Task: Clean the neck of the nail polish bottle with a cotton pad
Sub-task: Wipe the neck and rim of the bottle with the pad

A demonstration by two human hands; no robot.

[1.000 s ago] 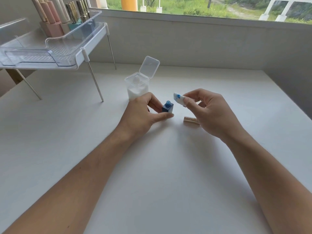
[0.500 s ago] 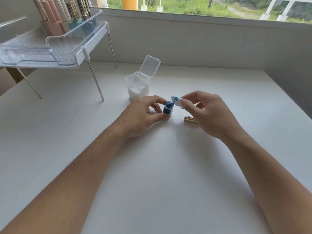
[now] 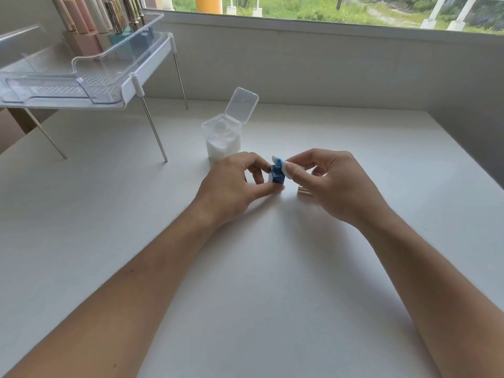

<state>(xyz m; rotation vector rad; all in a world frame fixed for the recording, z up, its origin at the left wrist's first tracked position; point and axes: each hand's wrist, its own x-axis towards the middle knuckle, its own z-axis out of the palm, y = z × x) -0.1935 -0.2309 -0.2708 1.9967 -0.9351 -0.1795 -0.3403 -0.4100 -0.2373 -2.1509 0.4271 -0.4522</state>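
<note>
A small square blue nail polish bottle (image 3: 278,177) stands uncapped on the white table (image 3: 245,282). My left hand (image 3: 231,184) pinches its body between thumb and fingers. My right hand (image 3: 335,184) holds a white cotton pad (image 3: 285,166) stained with blue, and the pad touches the bottle's neck from the right. A gold cap (image 3: 303,190) lies on the table just right of the bottle, mostly hidden behind my right hand.
A clear plastic box of cotton pads (image 3: 222,141) stands behind my left hand with its lid flipped up. At the back left a clear raised shelf (image 3: 81,85) on thin metal legs carries several nail polish bottles. A wall and window border the far side.
My right hand has brought the cotton pad leftward onto the bottle's neck. My left hand has kept its hold on the bottle.
</note>
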